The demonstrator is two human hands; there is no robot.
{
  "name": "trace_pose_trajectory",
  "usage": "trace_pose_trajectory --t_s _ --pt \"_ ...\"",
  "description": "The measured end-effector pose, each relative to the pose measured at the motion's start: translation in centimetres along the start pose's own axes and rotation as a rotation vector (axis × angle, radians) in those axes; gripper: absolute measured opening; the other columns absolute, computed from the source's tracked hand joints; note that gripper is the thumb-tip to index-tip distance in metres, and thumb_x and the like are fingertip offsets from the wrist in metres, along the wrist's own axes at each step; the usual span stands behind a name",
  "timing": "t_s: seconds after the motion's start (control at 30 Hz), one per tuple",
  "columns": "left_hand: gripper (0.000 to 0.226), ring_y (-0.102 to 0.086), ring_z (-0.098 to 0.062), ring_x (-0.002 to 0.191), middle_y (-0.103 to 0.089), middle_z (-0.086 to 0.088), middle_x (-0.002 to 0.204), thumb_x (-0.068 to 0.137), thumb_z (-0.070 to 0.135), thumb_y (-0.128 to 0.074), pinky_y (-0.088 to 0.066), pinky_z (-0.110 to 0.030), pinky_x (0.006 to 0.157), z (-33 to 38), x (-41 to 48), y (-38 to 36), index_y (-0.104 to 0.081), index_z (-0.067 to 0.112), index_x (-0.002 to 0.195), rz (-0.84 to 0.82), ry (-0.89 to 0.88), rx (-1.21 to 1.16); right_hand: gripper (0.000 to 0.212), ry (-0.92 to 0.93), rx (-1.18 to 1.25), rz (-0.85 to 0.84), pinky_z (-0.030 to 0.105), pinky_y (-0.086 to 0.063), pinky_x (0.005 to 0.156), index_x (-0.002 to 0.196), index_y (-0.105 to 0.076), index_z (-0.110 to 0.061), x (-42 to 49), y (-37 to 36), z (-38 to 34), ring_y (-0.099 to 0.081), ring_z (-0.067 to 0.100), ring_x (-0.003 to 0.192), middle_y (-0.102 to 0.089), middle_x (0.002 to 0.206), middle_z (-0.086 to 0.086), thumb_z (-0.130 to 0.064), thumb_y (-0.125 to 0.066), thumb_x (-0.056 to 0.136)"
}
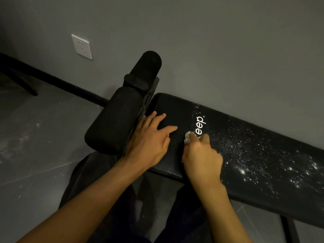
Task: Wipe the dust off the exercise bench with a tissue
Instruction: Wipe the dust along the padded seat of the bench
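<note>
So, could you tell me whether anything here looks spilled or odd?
Yes: white dust speckles the bench pad beyond the right hand and its tissue; the end under the left hand looks clean. Faint specks also mark the floor.

Ahead of you, plain grey wall from ten to three o'clock, white socket at ten, black skirting beneath it, dim grey tiled floor at eight, dark furniture leg at nine
</note>
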State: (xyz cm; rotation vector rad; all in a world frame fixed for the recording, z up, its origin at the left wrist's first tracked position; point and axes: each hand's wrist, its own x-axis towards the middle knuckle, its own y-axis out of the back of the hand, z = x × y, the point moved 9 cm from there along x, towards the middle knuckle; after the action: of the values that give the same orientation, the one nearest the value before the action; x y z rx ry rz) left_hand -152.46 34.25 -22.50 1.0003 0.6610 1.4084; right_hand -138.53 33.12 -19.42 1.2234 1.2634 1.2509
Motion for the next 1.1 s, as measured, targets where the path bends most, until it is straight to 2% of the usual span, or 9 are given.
trace_pose_trajectory --t_s 0.13,0.23,0.33,0.53,0.7,0.77,0.87,0.97,1.1 --pt "0.046 -0.013 -0.029 0.155 -0.023 -0.005 0.168 0.106 0.036 -0.041 -0.008 -0.045 0.126 0.6 0.4 -0.3 -0.041 0.044 0.151 -0.054 0.021 0.135 0.039 0.019 -0.048 0.026 0.033 -0.038 0.060 0.138 -0.045 -0.020 0.8 0.0 -0.6 -0.068 0.027 0.087 -0.051 0.123 0.006 -0.038 -0.032 0.105" --pt "0.050 -0.005 -0.031 0.156 -0.012 -0.007 0.170 0.108 0.037 -0.037 -0.003 -0.047 0.126 1.1 1.2 -0.8 -0.029 0.044 0.156 -0.107 0.052 0.199 0.040 0.027 -0.009 0.022 0.035 -0.046 0.059 0.134 -0.047 -0.027 -3.0 0.0 0.0 -0.069 0.024 0.081 -0.053 0.118 0.001 -0.044 -0.030 0.103" --pt "0.050 -0.002 -0.033 0.156 -0.011 -0.012 0.170 0.107 0.040 -0.036 0.000 -0.052 0.127 1.8 2.4 -1.3 -0.030 0.042 0.157 -0.101 0.031 0.155 0.034 0.017 -0.003 0.017 0.034 -0.046 0.059 0.130 -0.051 -0.031 -2.7 -0.1 0.7 -0.068 0.022 0.079 -0.052 0.114 -0.001 -0.043 -0.034 0.103" --pt "0.050 0.002 -0.031 0.157 -0.008 -0.009 0.171 0.107 0.046 -0.030 0.002 -0.053 0.126 1.7 3.0 -2.2 -0.025 0.045 0.157 -0.089 0.006 0.136 0.027 -0.066 0.037 0.018 0.034 -0.039 0.063 0.123 -0.058 -0.023 5.9 0.2 1.2 -0.065 0.029 0.087 -0.051 0.118 0.009 -0.032 -0.046 0.101" --pt "0.050 0.001 -0.031 0.157 -0.010 -0.009 0.171 0.106 0.044 -0.033 0.003 -0.053 0.126 1.7 3.0 -2.1 -0.030 0.044 0.156 -0.054 0.013 0.096 0.033 0.029 0.073 0.038 0.033 -0.042 0.060 0.131 -0.049 -0.035 -0.3 0.6 0.8 -0.066 0.025 0.080 -0.052 0.109 0.001 -0.044 -0.032 0.104" --pt "0.050 0.000 -0.032 0.157 -0.011 -0.010 0.170 0.106 0.045 -0.034 0.003 -0.053 0.126 1.7 3.0 -2.1 -0.031 0.043 0.155 -0.043 0.006 0.098 0.032 0.020 0.076 0.016 0.033 -0.045 0.060 0.131 -0.050 -0.038 -0.5 0.5 1.5 -0.066 0.024 0.080 -0.052 0.106 0.000 -0.043 -0.035 0.103" --pt "0.050 -0.001 -0.032 0.157 -0.013 -0.010 0.170 0.105 0.044 -0.033 0.001 -0.054 0.126 1.7 3.0 -2.3 -0.031 0.042 0.155 -0.036 -0.001 0.109 0.027 -0.005 0.037 0.056 0.033 -0.042 0.062 0.125 -0.058 -0.033 4.1 0.2 1.4 -0.066 0.028 0.085 -0.054 0.110 0.005 -0.037 -0.044 0.101" --pt "0.050 -0.004 -0.032 0.157 -0.016 -0.010 0.169 0.105 0.043 -0.034 -0.001 -0.054 0.126 1.7 2.9 -2.1 -0.033 0.042 0.155 -0.010 -0.001 0.110 0.029 -0.079 0.106 0.075 0.036 -0.042 0.066 0.124 -0.060 -0.022 8.7 0.3 1.6 -0.065 0.034 0.094 -0.059 0.114 0.011 -0.035 -0.050 0.101" --pt "0.050 -0.002 -0.031 0.157 -0.014 -0.009 0.170 0.105 0.043 -0.033 0.000 -0.054 0.126 1.7 3.0 -2.2 -0.032 0.042 0.155 -0.016 -0.002 0.104 0.025 -0.032 0.126 0.129 0.035 -0.053 0.063 0.114 -0.061 -0.025 6.0 0.9 0.8 -0.066 0.025 0.081 -0.062 0.101 0.004 -0.040 -0.046 0.101"
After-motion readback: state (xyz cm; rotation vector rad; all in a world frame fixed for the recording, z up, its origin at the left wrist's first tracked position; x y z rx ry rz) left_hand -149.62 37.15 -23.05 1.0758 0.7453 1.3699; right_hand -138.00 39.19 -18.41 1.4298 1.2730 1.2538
